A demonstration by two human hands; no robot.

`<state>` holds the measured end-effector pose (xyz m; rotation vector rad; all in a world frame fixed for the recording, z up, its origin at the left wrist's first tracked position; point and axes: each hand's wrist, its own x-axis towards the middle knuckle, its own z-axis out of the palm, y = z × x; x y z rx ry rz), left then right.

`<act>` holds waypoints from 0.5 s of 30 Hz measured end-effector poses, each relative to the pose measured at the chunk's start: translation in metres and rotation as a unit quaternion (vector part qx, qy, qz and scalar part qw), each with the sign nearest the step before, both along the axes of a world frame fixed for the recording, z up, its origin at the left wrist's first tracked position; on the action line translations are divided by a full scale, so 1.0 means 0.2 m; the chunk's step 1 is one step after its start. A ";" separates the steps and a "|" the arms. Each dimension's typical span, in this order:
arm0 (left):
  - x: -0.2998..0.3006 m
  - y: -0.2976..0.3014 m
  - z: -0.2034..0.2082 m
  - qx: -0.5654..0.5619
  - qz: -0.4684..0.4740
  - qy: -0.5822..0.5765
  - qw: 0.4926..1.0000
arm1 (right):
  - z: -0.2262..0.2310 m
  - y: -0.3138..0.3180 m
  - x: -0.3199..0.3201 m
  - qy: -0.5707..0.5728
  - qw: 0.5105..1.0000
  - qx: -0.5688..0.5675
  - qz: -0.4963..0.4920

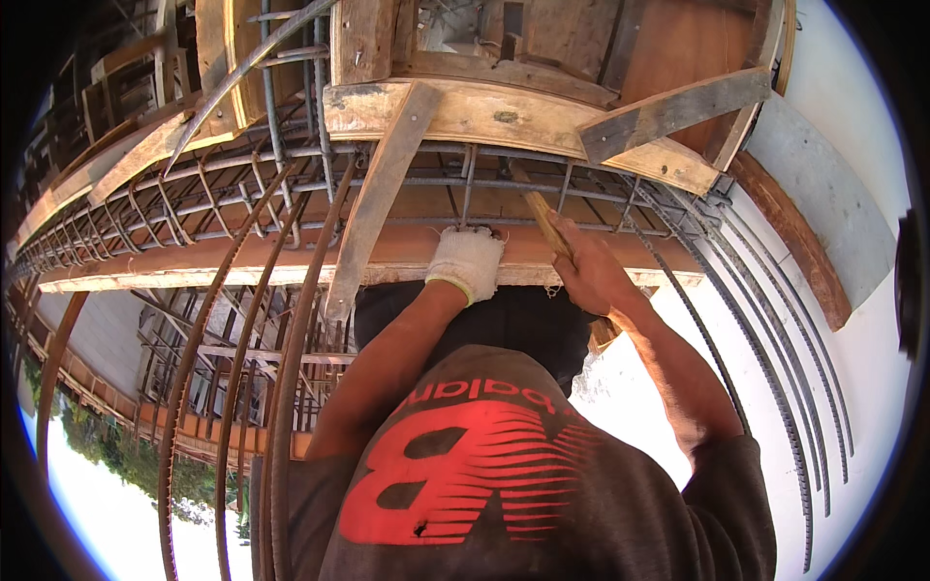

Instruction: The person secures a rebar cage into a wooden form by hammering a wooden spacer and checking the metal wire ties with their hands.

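My left hand [465, 263], in a whitish knitted glove, rests at the reddish-brown form board [387, 254] with its fingers curled. Whatever those fingers hold, if anything, is hidden. To its right, my bare right hand [591, 269] is closed round a wooden tool handle [549, 225]. The handle slants up and left over the board toward the steel bars, and the tool's far end is hard to make out among them. Just beyond both hands, a cage of reinforcing bars [407, 182] runs along the inside of the form.
A weathered wooden strip [383, 194] crosses the form left of my gloved hand. Tall rebars [228, 329] rise at the left, and more rebars [765, 320] fan out at the right. Beyond the cage stands a curved timber [494, 116] with a grey brace [678, 111].
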<state>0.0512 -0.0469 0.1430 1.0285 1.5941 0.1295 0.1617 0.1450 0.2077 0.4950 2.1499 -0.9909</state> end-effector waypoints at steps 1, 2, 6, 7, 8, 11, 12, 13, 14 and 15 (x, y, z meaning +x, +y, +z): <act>0.01 0.00 -0.01 0.002 -0.002 -0.001 1.000 | -0.02 0.00 0.03 0.005 1.000 -0.006 0.011; 0.01 -0.01 -0.02 0.004 -0.004 -0.002 1.000 | -0.03 0.01 0.05 0.009 1.000 -0.012 0.022; 0.03 -0.03 -0.03 0.000 0.004 0.004 1.000 | 0.08 0.17 -0.43 -0.356 0.923 -0.138 -0.053; 0.01 0.01 -0.04 0.007 0.003 0.009 1.000 | 0.07 0.17 -0.37 -0.309 0.939 -0.137 -0.061; 0.02 0.00 -0.03 0.006 -0.004 0.006 1.000 | 0.05 0.16 -0.29 -0.278 0.953 -0.110 -0.054; 0.02 -0.02 -0.04 0.004 -0.004 -0.002 1.000 | 0.08 0.13 -0.23 -0.235 0.967 -0.072 -0.068; 0.02 -0.02 -0.04 0.004 -0.001 -0.004 1.000 | 0.09 0.12 -0.23 -0.233 0.965 -0.089 -0.081; 0.02 -0.02 -0.04 0.005 0.002 -0.001 1.000 | 0.11 0.11 -0.23 -0.230 0.963 -0.103 -0.095; 0.02 -0.02 -0.03 0.006 0.006 0.002 1.000 | 0.12 0.11 -0.22 -0.227 0.961 -0.116 -0.109; 0.02 -0.02 -0.03 0.006 0.009 0.005 1.000 | 0.12 0.11 -0.22 -0.225 0.963 -0.108 -0.099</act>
